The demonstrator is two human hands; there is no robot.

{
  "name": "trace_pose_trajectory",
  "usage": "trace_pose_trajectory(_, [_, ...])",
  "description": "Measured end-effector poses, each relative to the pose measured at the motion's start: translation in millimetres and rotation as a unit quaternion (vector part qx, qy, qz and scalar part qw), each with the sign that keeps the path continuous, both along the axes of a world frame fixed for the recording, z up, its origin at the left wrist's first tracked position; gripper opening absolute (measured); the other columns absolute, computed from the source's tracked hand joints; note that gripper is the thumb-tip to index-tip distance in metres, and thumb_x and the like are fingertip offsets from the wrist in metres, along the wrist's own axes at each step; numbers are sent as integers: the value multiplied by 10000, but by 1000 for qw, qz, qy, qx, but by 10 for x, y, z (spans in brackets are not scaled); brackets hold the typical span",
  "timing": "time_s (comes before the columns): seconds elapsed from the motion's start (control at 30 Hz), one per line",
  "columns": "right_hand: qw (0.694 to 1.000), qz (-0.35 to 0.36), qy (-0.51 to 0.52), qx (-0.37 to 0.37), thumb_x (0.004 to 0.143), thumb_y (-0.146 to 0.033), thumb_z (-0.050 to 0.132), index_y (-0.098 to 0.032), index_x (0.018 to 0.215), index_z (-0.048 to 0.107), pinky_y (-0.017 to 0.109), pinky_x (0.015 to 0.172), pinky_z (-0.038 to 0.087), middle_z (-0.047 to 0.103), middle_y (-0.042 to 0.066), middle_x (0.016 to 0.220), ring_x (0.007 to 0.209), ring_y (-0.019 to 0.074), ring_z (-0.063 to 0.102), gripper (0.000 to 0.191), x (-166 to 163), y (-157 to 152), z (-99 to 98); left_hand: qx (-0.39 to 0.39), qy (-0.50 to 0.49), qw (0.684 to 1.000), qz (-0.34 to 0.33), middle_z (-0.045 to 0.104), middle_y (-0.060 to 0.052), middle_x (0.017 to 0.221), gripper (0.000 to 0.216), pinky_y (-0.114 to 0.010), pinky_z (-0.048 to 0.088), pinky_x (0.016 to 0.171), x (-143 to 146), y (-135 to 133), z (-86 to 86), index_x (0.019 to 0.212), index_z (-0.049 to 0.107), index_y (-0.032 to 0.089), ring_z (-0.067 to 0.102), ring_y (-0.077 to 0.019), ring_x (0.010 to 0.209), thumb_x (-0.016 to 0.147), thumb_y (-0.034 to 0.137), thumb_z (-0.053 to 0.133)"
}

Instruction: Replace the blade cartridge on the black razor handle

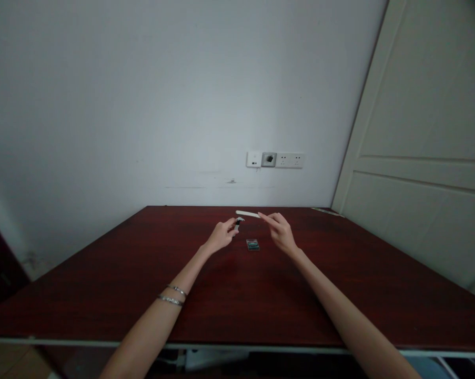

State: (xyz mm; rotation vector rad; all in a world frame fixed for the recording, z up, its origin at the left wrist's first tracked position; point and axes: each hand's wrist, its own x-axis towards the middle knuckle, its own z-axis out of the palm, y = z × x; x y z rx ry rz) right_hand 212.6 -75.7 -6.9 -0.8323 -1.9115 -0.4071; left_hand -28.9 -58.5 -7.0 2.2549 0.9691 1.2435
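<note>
Pinched in the fingers of my left hand (pixel 221 235) is a small black-and-silver item (pixel 238 221) with a pale lower end; its kind is too small to make out. My right hand (pixel 281 231) is closed on one end of a slim white flat stick (pixel 246 213), which looks like a nail file. The stick points left, and its free end hovers just above the small item; whether they touch I cannot tell. Between and below my hands, a small clear flat case (pixel 253 245) with something dark green in it lies on the dark red tabletop (pixel 256 295).
A white wall (pixel 198 105) rises behind the table, with sockets and switch plates (pixel 282 160) on it. A pale panelled door (pixel 418 158) stands along the right side. A thin strip (pixel 327 211) lies at the far right table edge. Below the front edge, a shelf holds blurred items.
</note>
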Motion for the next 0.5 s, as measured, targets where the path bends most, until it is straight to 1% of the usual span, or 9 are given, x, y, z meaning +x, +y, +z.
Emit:
trace_pose_trajectory(0.13, [1000,16,-17,-12,845,-55,340,-316,1270,484,307,723,413,557,39,837,776,165,491,519,27,-1,-18,18,-9,1000,8,652,-32,790,260,-225,458,729,-23,7,22,999,591,145,614,-130,752,749,159,525])
trace_pose_trajectory(0.27, [1000,0,6,-9,841,-60,340,-310,1266,491,307,719,425,549,40,818,772,169,495,515,110,-8,-33,10,-22,1000,14,646,-23,765,205,-217,461,709,-37,24,29,939,596,135,615,-126,736,750,170,525])
trace_pose_trajectory(0.37, [1000,5,27,-11,845,-71,344,-306,1273,484,300,710,433,544,38,807,765,168,500,508,47,-24,-28,22,-1,1000,7,654,-23,788,218,-212,455,729,-14,14,14,949,606,150,617,-127,766,747,153,524])
trace_pose_trajectory(0.5, [999,28,-5,-30,837,-54,348,-306,1276,480,296,718,431,551,38,829,768,164,500,523,3,-35,-27,36,11,999,12,662,-33,836,253,-208,449,737,-23,2,27,998,600,158,616,-129,788,758,160,519])
